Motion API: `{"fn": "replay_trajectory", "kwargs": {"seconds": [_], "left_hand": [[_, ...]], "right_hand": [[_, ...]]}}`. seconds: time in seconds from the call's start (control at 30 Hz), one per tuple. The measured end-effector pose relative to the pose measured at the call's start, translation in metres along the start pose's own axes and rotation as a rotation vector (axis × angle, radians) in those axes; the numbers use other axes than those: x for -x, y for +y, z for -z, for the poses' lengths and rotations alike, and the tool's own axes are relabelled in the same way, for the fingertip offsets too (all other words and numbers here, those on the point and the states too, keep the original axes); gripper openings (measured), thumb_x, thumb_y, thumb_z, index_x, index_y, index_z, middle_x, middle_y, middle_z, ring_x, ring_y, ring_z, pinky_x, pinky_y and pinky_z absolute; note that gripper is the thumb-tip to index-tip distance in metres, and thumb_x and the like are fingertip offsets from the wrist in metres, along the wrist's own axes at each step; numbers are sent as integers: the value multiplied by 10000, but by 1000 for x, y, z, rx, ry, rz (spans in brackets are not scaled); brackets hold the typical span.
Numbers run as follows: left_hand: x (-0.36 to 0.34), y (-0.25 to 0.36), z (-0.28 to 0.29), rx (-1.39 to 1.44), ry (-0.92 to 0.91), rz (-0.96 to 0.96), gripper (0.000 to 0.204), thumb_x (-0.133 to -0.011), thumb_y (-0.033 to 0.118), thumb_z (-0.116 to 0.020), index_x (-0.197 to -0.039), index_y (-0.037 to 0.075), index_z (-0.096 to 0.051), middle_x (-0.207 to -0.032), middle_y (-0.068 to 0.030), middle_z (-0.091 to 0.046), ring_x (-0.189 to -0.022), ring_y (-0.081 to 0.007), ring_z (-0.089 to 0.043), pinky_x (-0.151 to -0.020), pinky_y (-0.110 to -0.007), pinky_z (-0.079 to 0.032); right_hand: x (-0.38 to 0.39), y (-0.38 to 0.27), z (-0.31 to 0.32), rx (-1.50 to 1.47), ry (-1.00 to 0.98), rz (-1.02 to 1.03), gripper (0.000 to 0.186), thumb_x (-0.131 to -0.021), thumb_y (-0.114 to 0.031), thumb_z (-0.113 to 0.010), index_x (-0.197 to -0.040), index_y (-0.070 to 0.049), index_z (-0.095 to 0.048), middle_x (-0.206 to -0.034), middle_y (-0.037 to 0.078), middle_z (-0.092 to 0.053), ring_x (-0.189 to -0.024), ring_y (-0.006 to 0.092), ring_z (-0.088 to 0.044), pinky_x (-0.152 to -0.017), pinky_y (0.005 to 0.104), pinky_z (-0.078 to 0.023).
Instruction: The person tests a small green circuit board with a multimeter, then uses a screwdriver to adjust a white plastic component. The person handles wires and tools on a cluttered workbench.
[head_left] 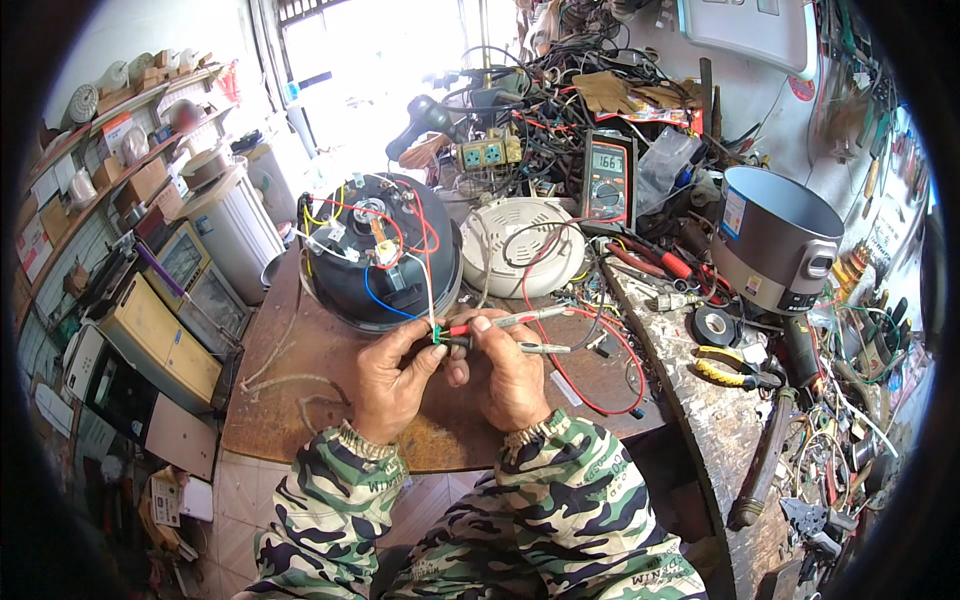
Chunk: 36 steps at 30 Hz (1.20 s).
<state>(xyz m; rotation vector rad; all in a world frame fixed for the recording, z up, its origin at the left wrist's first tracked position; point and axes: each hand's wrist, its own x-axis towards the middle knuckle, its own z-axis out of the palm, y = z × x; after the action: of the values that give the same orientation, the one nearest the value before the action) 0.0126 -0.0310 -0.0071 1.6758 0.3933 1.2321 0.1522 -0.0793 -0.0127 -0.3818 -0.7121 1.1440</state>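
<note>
Pinching a small green connector [437, 334] between thumb and finger, the left hand [393, 385] presents it above the middle part of the tabletop [440, 435]. The right hand [512, 378] has its grip closed around the red probe [525, 319] and the black probe [540, 348], both directed left toward the connector. Whether their tips touch metal, I cannot tell; it is too small. To do this well, in my judgement, the left grip should be steady, and each tip should press firmly on its own contact without meeting the other tip. The hands are near each other, turned inward, and the camouflage sleeves [335, 495] come up from below. Farther out, a white wire [430, 285] seems to run from the connector to the black shell [345, 275], and the meter [608, 178] stands behind, to the right, with its display facing the person.
</note>
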Motion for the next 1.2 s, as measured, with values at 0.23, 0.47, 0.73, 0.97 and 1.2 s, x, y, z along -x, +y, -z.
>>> {"fn": "replay_trajectory", "kwargs": {"seconds": [0.23, 0.47, 0.73, 0.97, 1.2], "left_hand": [[0, 1, 0, -21, -2, -11, 249, -969, -6, -614, -1208, -76, -611, -934, -100, -693, -752, -128, -656, -676, -268, -558], [0, 0, 2, 5, -16, -1, 259, -975, 0, -606, -1219, -85, -604, -933, -89, -689, -750, -126, -654, -680, -270, -557], [-3, -2, 1, -24, -49, -43, 258, -978, 1, -604, -1228, -65, -599, -939, -114, -690, -758, -148, -650, -667, -283, -558], [-2, -15, 10, -304, 12, -167, 258, -967, 30, -640, -1215, -37, -625, -1048, -74, -701, -857, -108, -652, -708, -265, -563], [0, -9, 7, -226, 53, -32, 271, -966, 56, -647, -1229, -9, -642, -1092, -40, -697, -897, -78, -639, -724, -236, -547]], "right_hand": [[0, 0, 1, -5, -11, -10, 268, -990, -208, -579, -1035, 51, -631, -828, 96, -633, -616, 148, -575, -561, 277, -495], [0, -2, -2, -5, 2, -16, 265, -992, -201, -572, -1038, 55, -623, -832, 101, -635, -611, 150, -575, -564, 281, -496], [1, -5, -4, -11, 29, -26, 252, -993, -181, -549, -1047, 61, -594, -794, 116, -624, -611, 165, -569, -568, 306, -502], [2, -9, -1, -19, 121, -4, 266, -982, -207, -558, -1026, 51, -605, -760, 108, -610, -580, 162, -560, -535, 301, -482], [1, -2, -3, 86, 263, -13, 220, -973, -189, -594, -968, 27, -638, -770, 90, -641, -553, 151, -563, -495, 280, -458]]}}
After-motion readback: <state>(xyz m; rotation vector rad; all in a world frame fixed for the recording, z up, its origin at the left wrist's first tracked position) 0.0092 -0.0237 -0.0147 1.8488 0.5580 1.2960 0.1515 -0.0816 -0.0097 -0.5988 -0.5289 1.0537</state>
